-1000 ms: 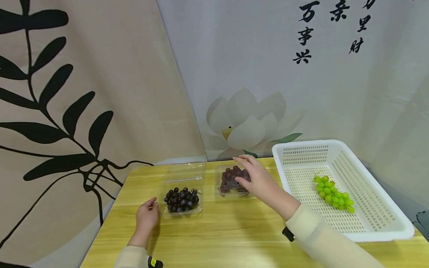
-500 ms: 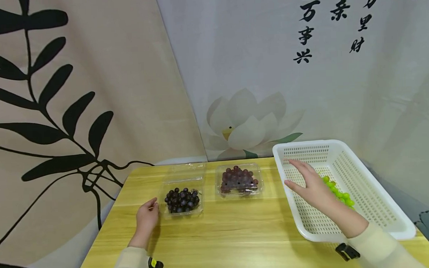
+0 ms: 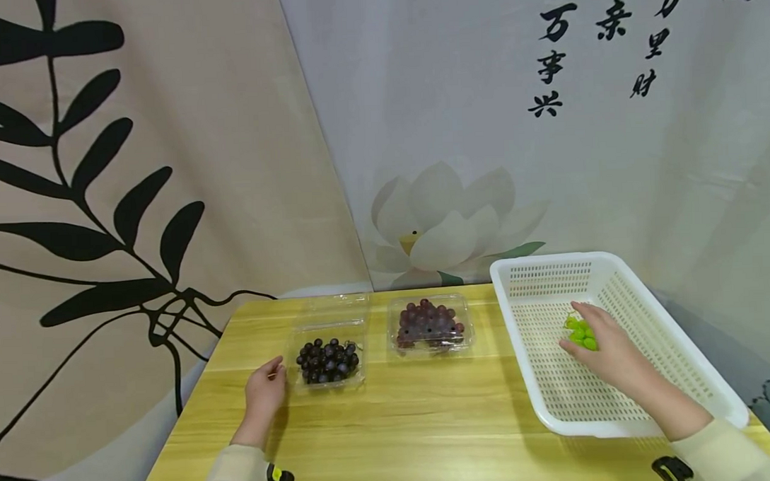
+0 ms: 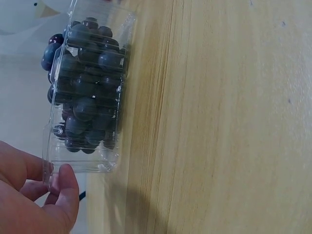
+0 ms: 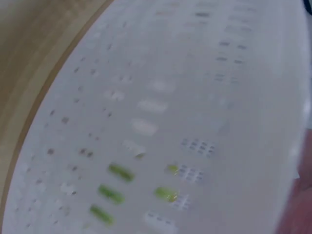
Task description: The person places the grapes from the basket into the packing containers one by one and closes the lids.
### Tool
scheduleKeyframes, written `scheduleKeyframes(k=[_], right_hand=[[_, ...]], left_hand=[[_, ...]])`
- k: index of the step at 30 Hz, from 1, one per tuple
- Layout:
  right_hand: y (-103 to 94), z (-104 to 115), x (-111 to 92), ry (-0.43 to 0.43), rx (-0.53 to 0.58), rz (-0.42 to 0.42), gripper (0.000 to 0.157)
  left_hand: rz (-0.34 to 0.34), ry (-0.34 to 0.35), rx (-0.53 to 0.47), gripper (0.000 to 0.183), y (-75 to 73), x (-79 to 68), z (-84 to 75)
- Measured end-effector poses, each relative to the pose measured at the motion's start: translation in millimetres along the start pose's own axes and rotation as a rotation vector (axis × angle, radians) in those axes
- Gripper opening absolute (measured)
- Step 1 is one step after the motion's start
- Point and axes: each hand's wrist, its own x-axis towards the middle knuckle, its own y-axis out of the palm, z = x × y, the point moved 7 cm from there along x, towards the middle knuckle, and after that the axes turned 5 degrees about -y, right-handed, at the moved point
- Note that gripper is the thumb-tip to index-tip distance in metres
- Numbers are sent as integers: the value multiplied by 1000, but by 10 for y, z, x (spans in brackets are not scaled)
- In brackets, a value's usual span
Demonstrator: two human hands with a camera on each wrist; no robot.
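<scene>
Right of the head view, the right hand partly hides green grapes; the basket blurs in the right-wrist view

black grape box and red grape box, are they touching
Apart: the head view shows a strip of wooden table between the black grape box and the red grape box.
</scene>
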Motion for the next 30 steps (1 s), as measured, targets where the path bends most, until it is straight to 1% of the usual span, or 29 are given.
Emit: scheduleKeyframes(k=[6,14,18,25,30], right_hand=[[23,-204,-8,17,-78,7,81],[105,-456,-2,39,-140,63,87],[165,-553,-22,64,-156,91,88],[260,-730,-25,134,-166,153,91],[305,-815,-18,140,-157,187,92]], left_hand=[[12,1,-3,38,11,-14,-18],[27,-30,-37,39,28,4,31],[24,-25,-34,39,42,29,59],[10,-28,-13,38,44,44,89],[13,-26,-17,38,49,49,84]])
